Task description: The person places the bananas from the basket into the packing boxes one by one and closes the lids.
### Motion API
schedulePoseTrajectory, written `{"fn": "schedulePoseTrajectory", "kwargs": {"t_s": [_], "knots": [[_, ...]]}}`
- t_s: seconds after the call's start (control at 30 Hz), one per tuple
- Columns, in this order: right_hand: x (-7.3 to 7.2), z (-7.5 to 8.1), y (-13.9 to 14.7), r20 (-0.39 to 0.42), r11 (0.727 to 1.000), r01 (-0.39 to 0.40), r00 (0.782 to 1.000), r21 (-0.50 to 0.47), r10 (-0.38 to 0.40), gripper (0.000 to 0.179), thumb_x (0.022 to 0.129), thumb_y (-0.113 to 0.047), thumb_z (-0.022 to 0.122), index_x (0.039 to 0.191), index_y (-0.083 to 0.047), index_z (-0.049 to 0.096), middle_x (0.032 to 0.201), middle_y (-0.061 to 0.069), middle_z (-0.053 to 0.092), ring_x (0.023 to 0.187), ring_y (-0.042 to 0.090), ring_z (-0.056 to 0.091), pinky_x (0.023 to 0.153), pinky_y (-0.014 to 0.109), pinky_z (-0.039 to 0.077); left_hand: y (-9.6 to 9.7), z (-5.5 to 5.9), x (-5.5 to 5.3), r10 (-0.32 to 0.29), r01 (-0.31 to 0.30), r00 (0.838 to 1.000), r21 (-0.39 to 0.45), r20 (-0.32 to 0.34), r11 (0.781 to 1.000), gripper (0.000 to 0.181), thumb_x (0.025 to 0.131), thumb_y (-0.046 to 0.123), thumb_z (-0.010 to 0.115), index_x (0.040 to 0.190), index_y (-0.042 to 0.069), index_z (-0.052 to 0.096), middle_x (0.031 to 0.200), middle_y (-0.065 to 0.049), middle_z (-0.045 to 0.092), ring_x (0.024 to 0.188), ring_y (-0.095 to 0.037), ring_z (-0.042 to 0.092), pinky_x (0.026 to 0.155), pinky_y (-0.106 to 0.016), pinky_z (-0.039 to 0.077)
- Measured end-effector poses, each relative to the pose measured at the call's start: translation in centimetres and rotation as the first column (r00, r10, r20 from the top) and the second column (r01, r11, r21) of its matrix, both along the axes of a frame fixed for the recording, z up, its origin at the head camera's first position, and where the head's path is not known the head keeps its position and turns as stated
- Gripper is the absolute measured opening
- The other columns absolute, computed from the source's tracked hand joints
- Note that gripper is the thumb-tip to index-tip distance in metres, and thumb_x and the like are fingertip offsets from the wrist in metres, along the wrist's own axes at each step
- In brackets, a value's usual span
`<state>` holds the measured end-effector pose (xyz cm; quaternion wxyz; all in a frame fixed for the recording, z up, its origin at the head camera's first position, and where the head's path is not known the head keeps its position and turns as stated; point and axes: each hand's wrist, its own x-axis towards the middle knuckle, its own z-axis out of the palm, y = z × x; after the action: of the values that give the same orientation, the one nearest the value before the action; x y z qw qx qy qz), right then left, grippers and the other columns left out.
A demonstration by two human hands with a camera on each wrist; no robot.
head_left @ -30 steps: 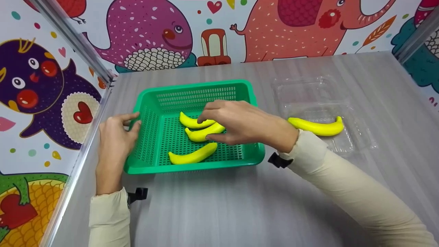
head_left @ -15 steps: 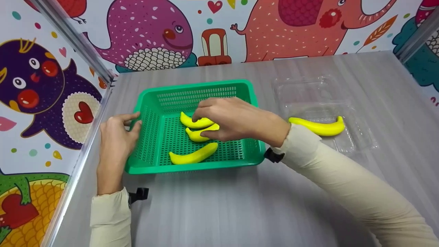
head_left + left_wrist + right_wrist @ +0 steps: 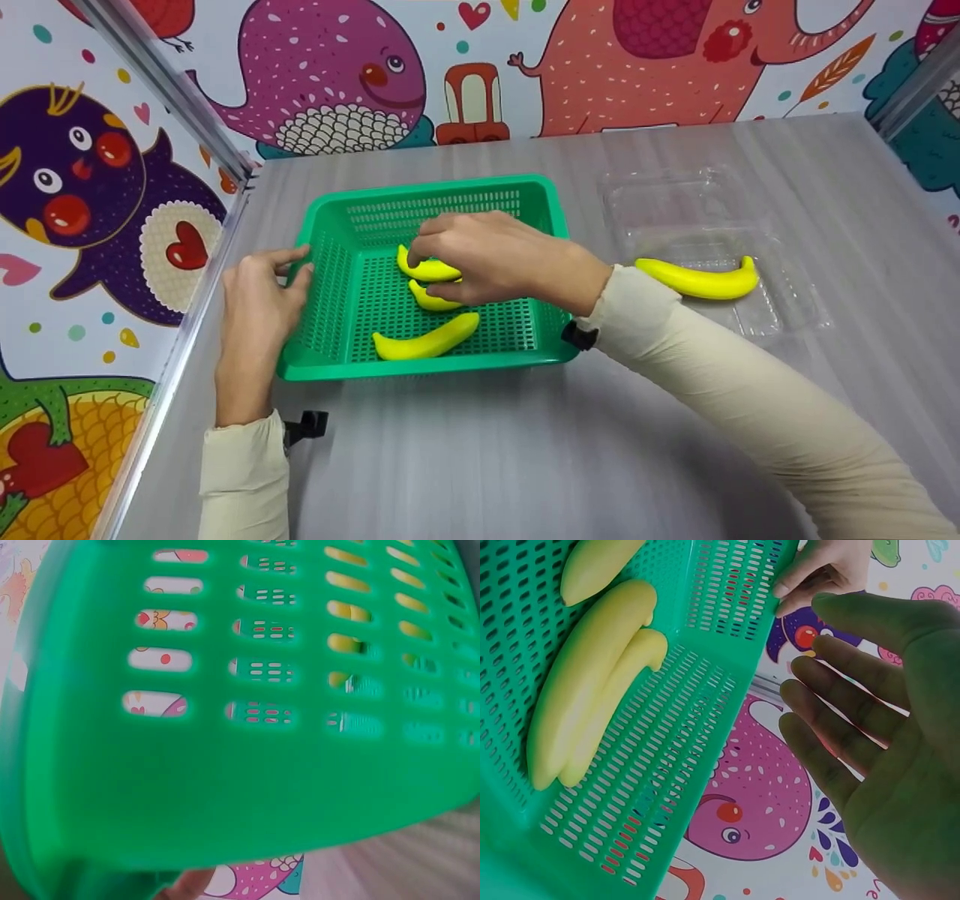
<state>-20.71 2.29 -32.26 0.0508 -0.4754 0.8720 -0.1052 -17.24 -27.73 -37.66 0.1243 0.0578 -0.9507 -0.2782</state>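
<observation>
A green plastic basket (image 3: pixel 420 367) holds several yellow bananas. Two of them, the upper banana (image 3: pixel 427 270) and the middle banana (image 3: pixel 429 298), lie side by side, partly hidden by my right hand (image 3: pixel 487 255) in the head view. Another banana (image 3: pixel 427 337) rests apart near the basket's front wall. My right hand hovers over the pair; in the right wrist view its fingers (image 3: pixel 855 701) are spread and the palm bears nothing. At the basket's left rim my left hand (image 3: pixel 259 307) holds the edge between thumb and fingers. The left wrist view mostly shows the basket wall (image 3: pixel 225 787).
Right of the basket stands an opened clear plastic clamshell box (image 3: pixel 795 300) with one banana (image 3: pixel 701 279) in it. Behind and to the left, printed panels (image 3: pixel 337 67) with cartoon animals border the grey table (image 3: pixel 450 450); a metal rail (image 3: pixel 161 82) runs along their corner.
My right hand has drifted slightly left above the paired bananas, covering more of the middle one. The left hand stays at the rim, and the bananas have kept their places.
</observation>
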Motion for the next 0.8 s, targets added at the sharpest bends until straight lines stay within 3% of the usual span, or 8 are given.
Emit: {"fn": "schedulePoseTrajectory", "kwargs": {"t_s": [0.13,0.33,0.63,0.8], "knots": [[-0.2,-0.3,-0.6,0.013,1.000,-0.016,1.000,0.013,0.016,0.040,0.104,-0.035,0.072,0.139,-0.017,0.072,0.139,0.003,0.071,0.125,0.021,0.067,0.095,0.038,0.064,-0.1,-0.1,0.0,-0.001,0.001,1.000,-0.003,-0.009,1.000,0.032,0.104,0.014,0.071,0.135,0.010,0.077,0.124,-0.025,0.078,0.091,-0.035,0.078,0.070,-0.035,0.052],[-0.7,-0.5,-1.6,0.053,0.998,-0.049,0.997,0.028,0.048,0.035,0.104,-0.031,0.072,0.136,-0.017,0.073,0.133,0.002,0.072,0.117,0.021,0.066,0.089,0.036,0.064,-0.1,-0.2,-0.1,0.001,-0.001,1.000,-0.007,-0.018,1.000,0.031,0.104,0.014,0.072,0.134,0.010,0.077,0.122,-0.025,0.079,0.091,-0.035,0.078,0.068,-0.033,0.051],[-1.4,-1.0,-2.8,0.101,0.994,-0.069,0.993,0.080,0.061,0.038,0.104,-0.032,0.074,0.139,-0.017,0.073,0.138,0.003,0.073,0.121,0.021,0.068,0.098,0.037,0.063,-0.1,-0.1,-0.1,0.007,-0.007,1.000,0.006,-0.013,1.000,0.031,0.103,0.014,0.073,0.133,0.010,0.078,0.123,-0.025,0.079,0.094,-0.034,0.078,0.070,-0.030,0.051],[-1.5,-1.6,-3.4,0.099,0.990,-0.104,0.991,0.099,0.094,0.040,0.103,-0.034,0.075,0.139,-0.017,0.073,0.137,0.002,0.075,0.122,0.020,0.070,0.097,0.037,0.064,-0.1,-0.1,-0.2,0.000,0.001,1.000,0.013,-0.025,1.000,0.030,0.103,0.013,0.073,0.132,0.009,0.078,0.126,-0.024,0.078,0.101,-0.037,0.079,0.073,-0.039,0.057]]}}
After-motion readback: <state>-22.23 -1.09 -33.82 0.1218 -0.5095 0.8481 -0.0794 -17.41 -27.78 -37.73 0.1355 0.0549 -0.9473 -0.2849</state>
